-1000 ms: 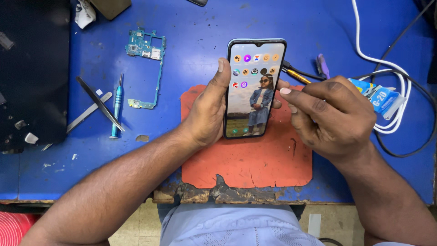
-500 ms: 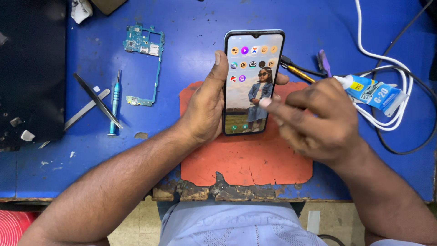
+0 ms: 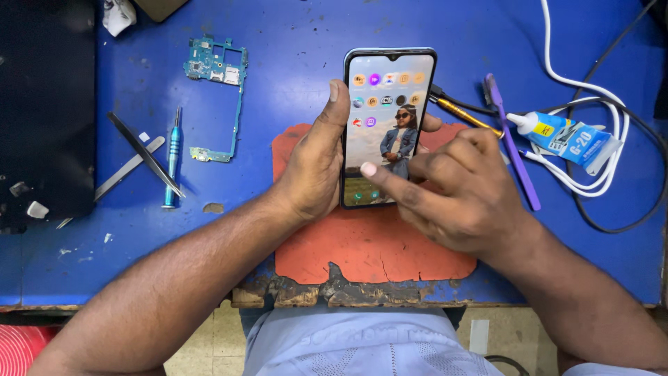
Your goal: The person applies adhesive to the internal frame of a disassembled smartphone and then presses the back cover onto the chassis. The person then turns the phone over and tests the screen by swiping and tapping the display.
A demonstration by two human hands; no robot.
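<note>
My left hand (image 3: 313, 163) grips a smartphone (image 3: 384, 90) by its left edge, thumb lying along the side. The screen is lit, with rows of round icons over a photo of a person. The phone is held upright above a worn orange mat (image 3: 369, 244) on the blue table (image 3: 292, 42). My right hand (image 3: 452, 188) hovers over the lower screen, its index fingertip touching the glass near the bottom middle, the other fingers curled.
Left of the phone lie a bare circuit board (image 3: 219, 83), a blue screwdriver (image 3: 171, 160) and crossed tweezers (image 3: 139, 157). A black tray (image 3: 42, 104) fills the far left. On the right are a glue tube (image 3: 567, 139), a purple pry tool (image 3: 511, 139), a yellow-handled tool (image 3: 463, 115) and white and black cables (image 3: 598, 174).
The right index finger has slid down the screen from the upper right to the lower middle. The phone has stayed in the left hand's grip.
</note>
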